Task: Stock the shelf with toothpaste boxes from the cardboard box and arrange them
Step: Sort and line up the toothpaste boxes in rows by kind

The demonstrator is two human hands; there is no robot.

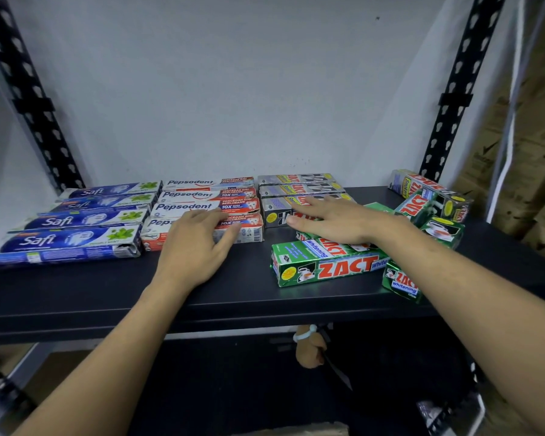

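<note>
**Arranging step: rows squared up on the left, loose green boxes on the right not yet sorted**

Far left of the black metal shelf (76,297): four blue Safi toothpaste boxes (73,240) lie flat, side by side, one behind another. This row looks done.

Just beside it is a row of four white-and-red Pepsodent toothpaste boxes (202,194), laid the same way. Your left hand (195,243) lies on the front one with fingers spread and flat, gripping nothing. It looks like you're pressing or nudging that box into line.

Next over are the silver-grey Zact toothpaste boxes (299,188), at least three in a row. Your right hand (337,221) rests flat across the front one, fingers straight and roughly together, nothing pinched.

To the right it's untidy. A green Zact Whitening toothpaste box (324,267) lies skewed in front of the silver row. A second green Zact box (401,284) sits close to the shelf's front edge. Behind them is a jumbled heap of green and silver Zact boxes (431,199), tilted against each other.

The cardboard box can't be made out here.

My read is that stocking is mostly done and you're mid-arranging. Next you need to square the front silver box, then pick up the green ones and lay them in a row of their own at the right. Pull the silver strays out of the heap first.
</note>
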